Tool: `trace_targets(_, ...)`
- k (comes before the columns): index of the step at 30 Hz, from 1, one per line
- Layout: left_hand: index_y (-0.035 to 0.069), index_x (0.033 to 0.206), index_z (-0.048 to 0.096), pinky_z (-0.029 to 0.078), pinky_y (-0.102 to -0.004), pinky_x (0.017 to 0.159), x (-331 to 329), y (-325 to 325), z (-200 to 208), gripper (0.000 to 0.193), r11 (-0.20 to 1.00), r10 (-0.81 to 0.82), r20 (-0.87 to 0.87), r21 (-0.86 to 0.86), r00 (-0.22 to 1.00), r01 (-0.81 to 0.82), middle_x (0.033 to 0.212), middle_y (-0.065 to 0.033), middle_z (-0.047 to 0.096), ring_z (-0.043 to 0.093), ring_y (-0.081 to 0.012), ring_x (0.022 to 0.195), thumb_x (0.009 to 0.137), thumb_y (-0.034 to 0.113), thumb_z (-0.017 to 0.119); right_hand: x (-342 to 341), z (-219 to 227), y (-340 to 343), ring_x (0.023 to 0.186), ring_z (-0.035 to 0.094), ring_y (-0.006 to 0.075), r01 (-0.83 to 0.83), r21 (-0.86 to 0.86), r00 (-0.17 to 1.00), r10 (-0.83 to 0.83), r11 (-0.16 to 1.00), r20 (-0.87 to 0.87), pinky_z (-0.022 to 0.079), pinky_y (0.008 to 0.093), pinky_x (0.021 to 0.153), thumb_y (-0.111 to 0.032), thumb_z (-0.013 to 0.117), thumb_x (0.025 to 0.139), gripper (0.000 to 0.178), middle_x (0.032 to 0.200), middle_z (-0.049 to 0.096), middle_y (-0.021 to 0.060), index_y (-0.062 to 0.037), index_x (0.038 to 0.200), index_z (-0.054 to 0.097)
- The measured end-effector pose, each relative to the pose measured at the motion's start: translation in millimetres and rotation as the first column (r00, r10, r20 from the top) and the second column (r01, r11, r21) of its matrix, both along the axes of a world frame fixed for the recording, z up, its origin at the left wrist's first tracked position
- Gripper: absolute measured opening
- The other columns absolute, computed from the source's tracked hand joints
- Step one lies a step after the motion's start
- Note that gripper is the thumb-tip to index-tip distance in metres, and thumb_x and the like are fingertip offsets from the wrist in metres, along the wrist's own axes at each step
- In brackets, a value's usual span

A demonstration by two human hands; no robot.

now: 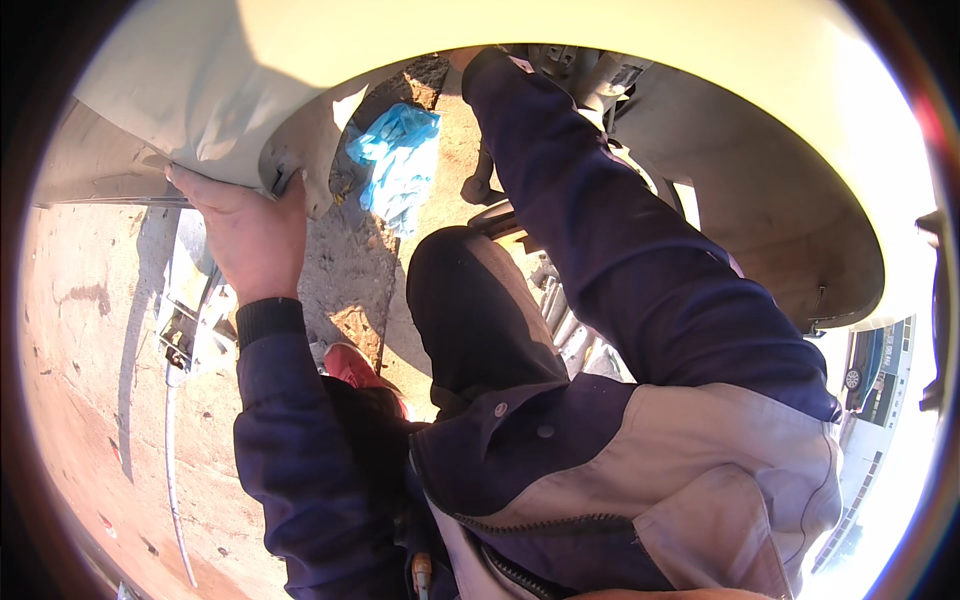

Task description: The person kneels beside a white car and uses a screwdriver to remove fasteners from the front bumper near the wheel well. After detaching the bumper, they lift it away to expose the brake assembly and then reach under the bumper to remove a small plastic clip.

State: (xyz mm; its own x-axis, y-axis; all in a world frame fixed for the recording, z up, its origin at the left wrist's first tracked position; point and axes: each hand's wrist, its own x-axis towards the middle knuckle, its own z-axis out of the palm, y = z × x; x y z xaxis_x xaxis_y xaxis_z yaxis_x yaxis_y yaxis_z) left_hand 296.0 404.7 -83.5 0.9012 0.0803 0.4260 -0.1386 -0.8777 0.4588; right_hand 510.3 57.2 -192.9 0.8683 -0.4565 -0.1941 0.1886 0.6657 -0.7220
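A cream-coloured car fender (340,25) arches over the top of the view, its lower corner dented or creased at the left. My left hand (250,235) grips that lower corner, thumb on one side and the fingers mostly hidden behind the metal. Through the wheel arch reaches my right arm in a dark blue sleeve. Only a sliver of my right hand (463,58) shows at the arch's upper edge; its fingers are hidden behind the fender. Near that forearm are suspension parts (610,80) inside the open wheel well (770,190).
Crumpled light-blue plastic (400,160) lies on the ground under the arch. At the left a metal jack (190,310) stands with its long handle (172,470) toward me. Below my right arm lie metal tools (565,325). A parked car (862,362) is far right.
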Motion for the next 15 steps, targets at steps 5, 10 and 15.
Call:
trace_targets(5, -0.018, 0.167, -0.002, 0.045, -0.0515, 0.126, -1, -1, 3, 0.138, 0.999, -0.029, -0.044, -0.034, 0.999, 0.027, 0.17, -0.0486, 0.026, 0.043, -0.059, 0.155, 0.083, 0.03, 0.097, 0, 7, 7, 0.122, 0.07, 0.0311, 0.009, -0.007, 1.0, -0.009, 1.0, 0.009, 0.055, 0.0418, 0.1, -0.038, 0.062, 0.107, 0.052, 0.14, 0.074, 0.0166, 0.0013, 0.141, 0.069)
trace_targets(10, -0.018, 0.167, -0.003, 0.045, -0.0513, 0.127, -2, -2, 3, 0.138, 1.0, 0.007, -0.052, -0.011, 0.999, -0.008, 0.17, -0.048, 0.026, 0.043, -0.0574, 0.155, 0.084, 0.03, 0.097, -3, 15, 19, 0.121, 0.071, 0.0314, 0.022, -0.028, 1.0, -0.022, 0.999, 0.008, 0.055, 0.0416, 0.099, -0.037, 0.063, 0.107, 0.052, 0.139, 0.074, 0.0171, 0.0017, 0.141, 0.069)
trace_targets(15, -0.018, 0.168, -0.001, 0.045, -0.051, 0.126, -2, -4, 2, 0.136, 0.997, 0.001, -0.073, -0.075, 0.997, -0.006, 0.17, -0.047, 0.028, 0.044, -0.0562, 0.155, 0.084, 0.029, 0.096, -12, 35, 50, 0.12, 0.071, 0.0317, 0.051, -0.077, 0.999, -0.052, 0.996, -0.012, 0.055, 0.0414, 0.098, -0.036, 0.064, 0.107, 0.051, 0.139, 0.075, 0.0176, 0.0022, 0.141, 0.069)
